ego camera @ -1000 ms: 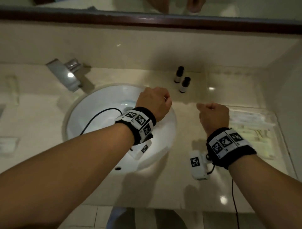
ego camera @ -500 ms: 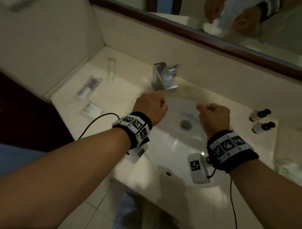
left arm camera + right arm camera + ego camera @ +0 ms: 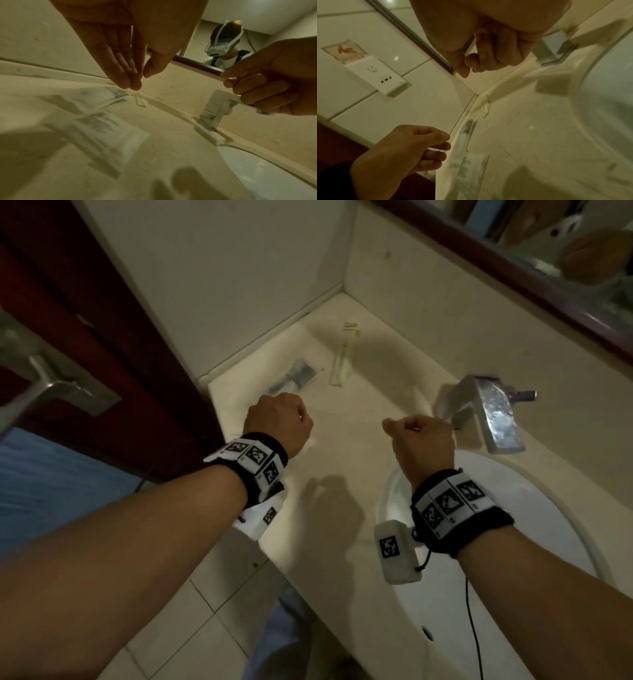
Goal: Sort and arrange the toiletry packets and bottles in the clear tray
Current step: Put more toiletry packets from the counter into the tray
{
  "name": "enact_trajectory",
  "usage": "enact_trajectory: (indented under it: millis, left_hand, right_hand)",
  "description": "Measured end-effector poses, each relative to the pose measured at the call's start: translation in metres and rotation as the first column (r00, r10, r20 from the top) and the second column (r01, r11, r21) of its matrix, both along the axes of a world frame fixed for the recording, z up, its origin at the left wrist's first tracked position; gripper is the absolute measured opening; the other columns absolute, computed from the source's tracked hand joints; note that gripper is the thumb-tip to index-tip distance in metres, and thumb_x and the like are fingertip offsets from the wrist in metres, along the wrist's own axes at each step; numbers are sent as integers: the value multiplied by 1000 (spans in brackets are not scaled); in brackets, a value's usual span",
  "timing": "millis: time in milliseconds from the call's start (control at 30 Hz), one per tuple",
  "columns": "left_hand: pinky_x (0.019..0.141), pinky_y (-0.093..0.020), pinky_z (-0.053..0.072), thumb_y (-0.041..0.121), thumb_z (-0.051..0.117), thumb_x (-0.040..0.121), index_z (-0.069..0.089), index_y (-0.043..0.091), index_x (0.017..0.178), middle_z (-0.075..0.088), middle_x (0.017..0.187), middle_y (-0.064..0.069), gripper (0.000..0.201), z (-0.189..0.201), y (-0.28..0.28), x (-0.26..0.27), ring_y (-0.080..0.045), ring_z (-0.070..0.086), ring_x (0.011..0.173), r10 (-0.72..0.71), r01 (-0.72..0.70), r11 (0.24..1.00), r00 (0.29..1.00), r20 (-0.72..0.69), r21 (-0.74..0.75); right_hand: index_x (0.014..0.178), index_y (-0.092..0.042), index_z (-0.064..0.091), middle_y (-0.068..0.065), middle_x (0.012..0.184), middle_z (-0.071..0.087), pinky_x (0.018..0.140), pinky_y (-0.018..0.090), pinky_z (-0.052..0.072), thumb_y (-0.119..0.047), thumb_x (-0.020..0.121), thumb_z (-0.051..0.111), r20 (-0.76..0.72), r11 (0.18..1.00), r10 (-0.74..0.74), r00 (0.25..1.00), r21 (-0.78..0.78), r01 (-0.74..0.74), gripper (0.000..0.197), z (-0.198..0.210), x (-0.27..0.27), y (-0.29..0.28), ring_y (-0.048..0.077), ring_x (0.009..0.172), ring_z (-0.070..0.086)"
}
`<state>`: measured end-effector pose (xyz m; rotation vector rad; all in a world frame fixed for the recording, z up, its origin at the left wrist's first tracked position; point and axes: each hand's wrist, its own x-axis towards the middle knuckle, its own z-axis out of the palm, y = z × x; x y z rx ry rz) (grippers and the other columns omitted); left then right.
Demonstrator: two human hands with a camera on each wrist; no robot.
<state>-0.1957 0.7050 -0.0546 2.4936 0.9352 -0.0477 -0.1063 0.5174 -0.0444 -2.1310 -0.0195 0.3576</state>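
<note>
My left hand hovers over the left end of the counter with fingers loosely hanging and thumb near them, holding nothing. My right hand floats beside the tap, fingers curled into a fist, empty. Below and beyond the left hand lie toiletry packets: a dark-printed clear packet, a long pale packet toward the corner, and a white printed sachet closest to the wrist camera. The clear tray and the bottles are out of view.
A chrome tap stands behind the white basin at right. The wall corner closes off the counter at the far left. A dark red door with a metal handle stands left of the counter. A mirror runs above.
The head view has swung from the right side, with two bottles and the tray, to the counter's left end. Both hands moved left along with it, still empty.
</note>
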Motion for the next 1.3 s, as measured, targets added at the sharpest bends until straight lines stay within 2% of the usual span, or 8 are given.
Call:
enact_trajectory:
  millis: [167, 233, 400, 600, 733, 900, 1000, 1300]
  left_hand:
    - [88, -36, 49, 34, 58, 91, 71, 21, 103, 71, 104, -6, 22, -20, 37, -1, -30, 60, 102, 54, -54, 999, 998, -26, -3]
    - [87, -36, 49, 35, 57, 89, 70, 23, 100, 71, 102, -5, 21, -29, 47, -2, -30, 59, 101, 69, -70, 997, 997, -44, -10]
    - [85, -33, 44, 39, 52, 87, 68, 29, 97, 70, 102, -2, 21, -47, 65, -4, -28, 59, 103, 114, -116, 993, 989, -96, -19]
    - [78, -30, 40, 40, 52, 90, 66, 29, 98, 71, 101, 2, 19, -48, 79, 0, -26, 59, 103, 127, -130, 991, 986, -107, -27]
    - [86, -33, 48, 38, 54, 91, 67, 26, 106, 72, 103, 3, 24, -46, 85, 7, -24, 63, 101, 114, -115, 993, 991, -66, -9]
    - [90, -39, 48, 42, 56, 89, 63, 24, 114, 62, 117, -1, 31, -46, 87, 18, -26, 60, 105, 91, -90, 996, 995, -39, 21]
    - [88, -39, 44, 46, 57, 89, 60, 23, 119, 59, 123, -4, 37, -47, 87, 27, -28, 57, 109, 76, -74, 997, 995, -70, 25]
    - [90, -39, 48, 49, 67, 83, 54, 21, 127, 65, 121, -6, 53, -53, 76, 57, -32, 61, 108, 114, -121, 990, 989, -98, -75]
  right_hand:
    - [65, -17, 67, -1, 66, 68, 67, 32, 55, -35, 80, 75, -89, 962, 239, 967, -114, -248, 25, -21, -9, 52, 18, 69, 65]
    - [78, -18, 70, -1, 78, 69, 70, 31, 53, -41, 80, 75, -127, 919, 330, 935, -185, -349, 24, -30, -15, 70, 19, 79, 65]
    - [111, -17, 62, 3, 104, 64, 78, 33, 54, -54, 76, 74, -231, 797, 437, 869, -350, -493, 52, -48, -27, 99, 24, 92, 63]
    - [112, -15, 50, 5, 97, 57, 76, 40, 56, -56, 74, 74, -229, 657, 508, 831, -520, -545, 60, -57, -28, 114, 30, 87, 61]
    - [90, -14, 54, 5, 87, 60, 64, 35, 55, -52, 75, 75, -274, 580, 534, 800, -569, -583, 45, -56, -23, 123, 26, 73, 60]
    - [92, -12, 58, 8, 86, 61, 69, 38, 57, -54, 82, 64, -295, 617, 534, 792, -505, -604, 44, -57, -24, 125, 28, 72, 60]
    - [96, -14, 63, 8, 90, 65, 73, 39, 58, -49, 79, 69, -311, 663, 504, 806, -459, -591, 39, -59, -25, 118, 29, 76, 63]
    - [80, -14, 66, 4, 77, 64, 60, 28, 45, -45, 81, 72, -233, 804, 365, 901, -409, -431, 32, -42, -1, 58, 24, 75, 62]
